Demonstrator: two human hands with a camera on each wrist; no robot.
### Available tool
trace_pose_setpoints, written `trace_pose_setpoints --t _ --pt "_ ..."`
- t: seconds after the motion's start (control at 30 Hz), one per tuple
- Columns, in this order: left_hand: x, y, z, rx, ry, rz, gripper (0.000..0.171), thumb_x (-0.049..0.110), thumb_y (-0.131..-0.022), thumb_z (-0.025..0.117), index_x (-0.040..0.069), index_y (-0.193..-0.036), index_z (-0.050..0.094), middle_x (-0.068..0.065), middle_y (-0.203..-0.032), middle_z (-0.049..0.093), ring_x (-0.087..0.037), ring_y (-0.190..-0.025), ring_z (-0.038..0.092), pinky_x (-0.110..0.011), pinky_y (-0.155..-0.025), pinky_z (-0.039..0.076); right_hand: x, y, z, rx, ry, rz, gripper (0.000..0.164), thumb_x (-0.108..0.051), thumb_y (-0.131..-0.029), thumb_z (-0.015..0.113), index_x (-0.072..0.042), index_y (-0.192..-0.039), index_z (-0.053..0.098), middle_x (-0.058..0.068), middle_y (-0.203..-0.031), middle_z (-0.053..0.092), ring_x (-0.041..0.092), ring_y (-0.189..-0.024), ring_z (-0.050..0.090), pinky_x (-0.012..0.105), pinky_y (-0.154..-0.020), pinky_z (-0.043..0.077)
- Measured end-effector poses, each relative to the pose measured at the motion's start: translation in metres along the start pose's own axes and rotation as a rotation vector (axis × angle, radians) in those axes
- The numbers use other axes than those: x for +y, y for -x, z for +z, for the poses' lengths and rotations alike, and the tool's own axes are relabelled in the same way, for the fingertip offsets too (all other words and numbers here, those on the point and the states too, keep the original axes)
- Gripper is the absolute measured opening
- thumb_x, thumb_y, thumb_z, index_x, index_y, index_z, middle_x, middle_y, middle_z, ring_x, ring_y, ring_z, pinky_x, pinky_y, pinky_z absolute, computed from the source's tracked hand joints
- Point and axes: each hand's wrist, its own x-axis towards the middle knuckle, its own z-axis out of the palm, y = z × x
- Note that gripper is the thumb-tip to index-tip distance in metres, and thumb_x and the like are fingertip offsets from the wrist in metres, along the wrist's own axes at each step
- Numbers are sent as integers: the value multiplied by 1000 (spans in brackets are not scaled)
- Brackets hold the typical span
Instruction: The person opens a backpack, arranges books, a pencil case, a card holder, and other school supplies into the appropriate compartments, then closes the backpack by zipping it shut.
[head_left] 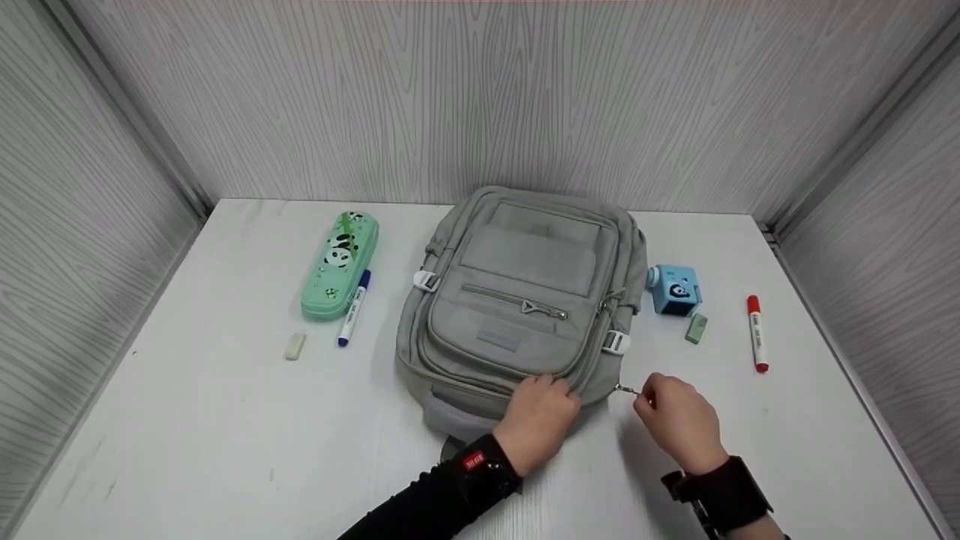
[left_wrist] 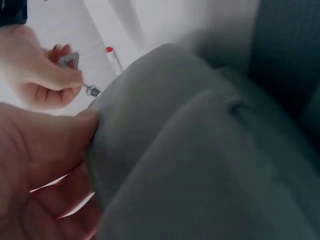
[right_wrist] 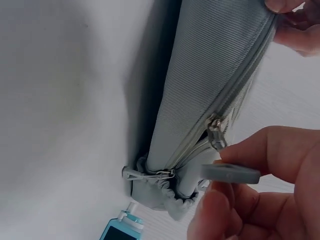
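Observation:
A grey backpack [head_left: 517, 255] lies on the white table with its front pocket facing up. My left hand [head_left: 541, 416] grips the fabric at its near edge; the thumb and fingers pinch the edge in the left wrist view. Off the bag's near right corner, my right hand [head_left: 679, 420] pinches a zipper pull [right_wrist: 231, 173] between thumb and fingers. The pull hangs from a metal slider [right_wrist: 215, 125] on the side zipper. Just past the slider, a short stretch of the zipper stands parted. A second zipper pull [right_wrist: 132, 174] lies farther along the same side.
Left of the bag are a green panda pencil case [head_left: 341, 266], a blue marker [head_left: 354, 307] and a white eraser [head_left: 295, 346]. On the right are a blue panda pencil sharpener [head_left: 675, 289], a green eraser [head_left: 696, 328] and a red marker [head_left: 757, 334]. Wood-grain panels [head_left: 480, 105] enclose the table.

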Motion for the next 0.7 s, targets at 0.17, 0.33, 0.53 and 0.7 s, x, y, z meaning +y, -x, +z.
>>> trace_pose_setpoints --t 0.17,0.33,0.53,0.7 --pt "-2 5 4 134 -8 30 9 16 -77 75 24 -81 73 9 -81 67 -9 -72 59 -22 -60 44 8 -20 3 29 -9 -44 8 -9 -88 60 -4 -83 64 8 -75 63 18 -65 54 31 -54 41" --pt "-4 10 6 215 3 44 15 12 -70 77 24 -78 73 9 -77 65 -9 -68 56 -21 -56 38 14 -45 4 83 24 -94 8 -9 -89 61 -3 -83 62 10 -77 63 21 -66 57 34 -53 42" --pt "-7 13 8 254 7 50 15 11 -68 77 24 -75 72 9 -75 63 -8 -66 55 -21 -55 35 22 -75 0 96 63 -101 11 -11 -91 60 -1 -86 61 15 -81 65 27 -70 61 41 -54 46" --pt "-8 14 9 303 5 63 17 11 -65 78 24 -70 69 9 -70 61 -8 -62 53 -20 -52 29 29 -95 -4 78 80 -82 12 -11 -92 57 0 -88 61 18 -85 66 31 -72 63 45 -55 47"
